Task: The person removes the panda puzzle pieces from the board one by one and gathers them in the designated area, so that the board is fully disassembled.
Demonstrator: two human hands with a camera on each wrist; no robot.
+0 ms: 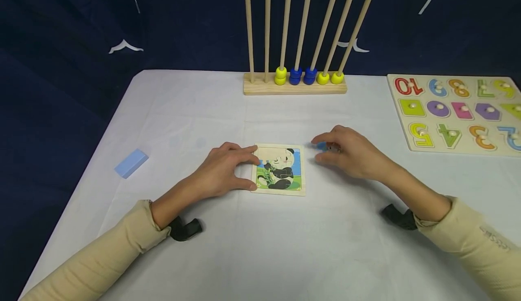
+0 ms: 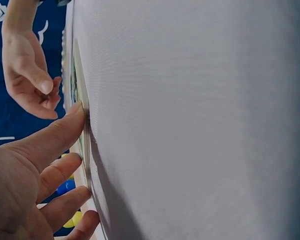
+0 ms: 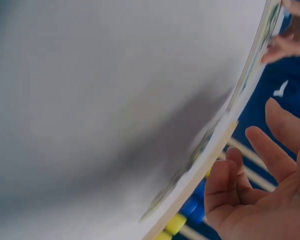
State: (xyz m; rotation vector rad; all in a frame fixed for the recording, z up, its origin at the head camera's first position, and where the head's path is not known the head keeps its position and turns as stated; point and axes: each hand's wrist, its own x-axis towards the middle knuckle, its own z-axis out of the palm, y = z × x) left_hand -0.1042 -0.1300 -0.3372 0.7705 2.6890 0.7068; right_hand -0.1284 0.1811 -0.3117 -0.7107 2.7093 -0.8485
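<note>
A square wooden panda jigsaw puzzle [image 1: 281,169] lies flat on the white table, with bare pale wood showing at its upper left. My left hand [image 1: 221,169] rests against the puzzle's left edge, thumb near the lower corner and fingers near the upper one. In the left wrist view, that thumb [image 2: 65,130] touches the frame's rim. To the right of the puzzle hovers my right hand [image 1: 352,154], its fingers loosely bent with nothing between them. Below its fingertips, a small blue piece [image 1: 321,145] shows partly; the hand hides the rest.
A wooden bead abacus [image 1: 295,88] with upright rods stands at the table's back edge. On the right lies a number-and-shape peg board [image 1: 437,133]. A light blue block [image 1: 131,163] sits at the left. Dark straps hang below both sleeves [image 1: 122,233].
</note>
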